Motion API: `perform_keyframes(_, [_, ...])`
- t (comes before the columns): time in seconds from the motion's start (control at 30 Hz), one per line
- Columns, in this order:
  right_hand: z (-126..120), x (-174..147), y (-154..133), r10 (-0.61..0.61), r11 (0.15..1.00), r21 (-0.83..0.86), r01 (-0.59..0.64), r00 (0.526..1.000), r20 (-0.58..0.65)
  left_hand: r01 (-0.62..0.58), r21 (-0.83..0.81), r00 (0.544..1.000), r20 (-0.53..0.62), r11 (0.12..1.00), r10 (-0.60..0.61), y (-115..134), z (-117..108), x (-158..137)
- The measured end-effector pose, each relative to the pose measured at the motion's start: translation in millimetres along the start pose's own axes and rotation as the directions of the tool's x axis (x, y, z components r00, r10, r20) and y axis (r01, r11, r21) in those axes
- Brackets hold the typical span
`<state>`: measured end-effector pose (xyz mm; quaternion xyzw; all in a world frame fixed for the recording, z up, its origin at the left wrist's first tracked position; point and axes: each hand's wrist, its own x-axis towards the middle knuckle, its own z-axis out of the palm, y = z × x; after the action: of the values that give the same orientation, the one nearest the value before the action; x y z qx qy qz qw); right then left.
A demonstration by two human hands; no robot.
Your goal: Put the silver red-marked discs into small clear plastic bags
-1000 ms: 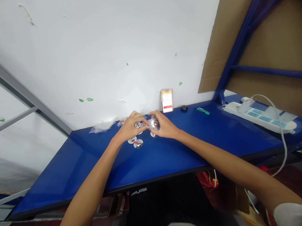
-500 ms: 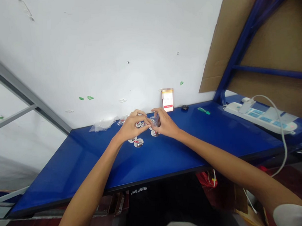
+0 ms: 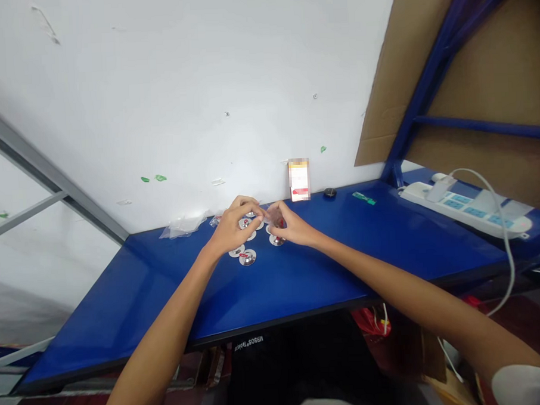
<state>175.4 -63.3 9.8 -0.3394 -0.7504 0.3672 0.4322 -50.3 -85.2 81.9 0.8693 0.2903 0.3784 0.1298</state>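
My left hand point(image 3: 236, 226) is closed in a pinch, its thumb and fingertips at the near edge of a small clear plastic bag point(image 3: 271, 217). My right hand point(image 3: 292, 226) curls around the same bag from the right, and something reddish shows through the film; its shape is partly hidden by the fingers. Beneath and around both hands lie several shiny round metal discs with red tags on white round backings, one of them a disc point(image 3: 247, 258) nearest the front. Another disc point(image 3: 277, 240) sits just under my right hand.
A pile of clear plastic bags point(image 3: 184, 225) lies on the blue table point(image 3: 274, 292) by the wall. A lit phone point(image 3: 299, 180) leans upright against the wall. Farther right are a round black object point(image 3: 329, 193), a green item point(image 3: 364, 198) and a white power strip point(image 3: 467, 210) with a cable.
Both hands have shifted slightly, the left fingertips moving a little left and the right hand turning, with the bag still between them. The discs on the table lie as before.
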Motion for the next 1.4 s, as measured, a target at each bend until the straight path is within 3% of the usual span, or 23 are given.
perform_keyframes(0.17, [0.4, 3.4, 0.8, 0.027, 0.936, 0.339, -0.089, 0.983, 0.184, 0.049, 0.014, 0.998, -0.047, 0.999, -0.049, -2.1, 1.1, -0.8])
perform_keyframes(0.4, [0.4, 1.1, -10.7, 0.143, 0.838, 0.452, -0.305, 0.923, 0.358, 0.154, 0.095, 0.987, -0.062, 0.983, -0.149, -2.2, 2.4, 1.9])
perform_keyframes(0.53, [0.5, 0.4, -6.0, 0.125, 0.922, 0.325, -0.208, 0.958, 0.258, 0.311, 0.054, 0.95, 0.007, 0.949, -0.312, 2.6, 3.0, 2.4])
perform_keyframes(0.63, [1.0, -3.0, -5.9, 0.022, 1.0, 0.013, -0.024, 0.992, 0.126, 0.372, -0.044, 0.928, -0.016, 0.927, -0.373, 0.7, 6.2, 2.2])
perform_keyframes(0.73, [3.2, -5.9, -9.7, -0.128, 0.927, -0.346, 0.141, 0.99, 0.062, 0.43, -0.204, 0.892, -0.053, 0.88, -0.448, -5.4, 11.8, 2.5])
perform_keyframes(0.83, [3.7, -5.2, -11.5, -0.186, 0.831, -0.533, 0.159, 0.982, 0.003, 0.445, -0.321, 0.874, -0.049, 0.836, -0.484, -10.2, 16.3, 3.3])
perform_keyframes(0.97, [-3.9, -3.0, -9.5, -0.122, 0.822, -0.56, 0.102, 0.993, 0.002, 0.42, -0.407, 0.886, -0.009, 0.811, -0.464, -10.0, 16.7, 3.9])
perform_keyframes(1.13, [-12.5, -2.9, -10.5, 0.021, 0.843, -0.537, 0.026, 0.996, 0.082, 0.377, -0.463, 0.925, 0.139, 0.802, -0.354, -11.6, 14.1, 1.9])
perform_keyframes(1.23, [-13.3, -2.9, -12.4, 0.027, 0.851, -0.523, 0.037, 0.993, 0.113, 0.368, -0.494, 0.93, 0.208, 0.788, -0.304, -16.3, 13.5, -0.1])
perform_keyframes(1.4, [-15.5, -1.4, -10.2, 0.045, 0.87, -0.493, 0.011, 0.994, 0.102, 0.383, -0.443, 0.923, 0.224, 0.811, -0.313, -17.1, 8.7, -1.5])
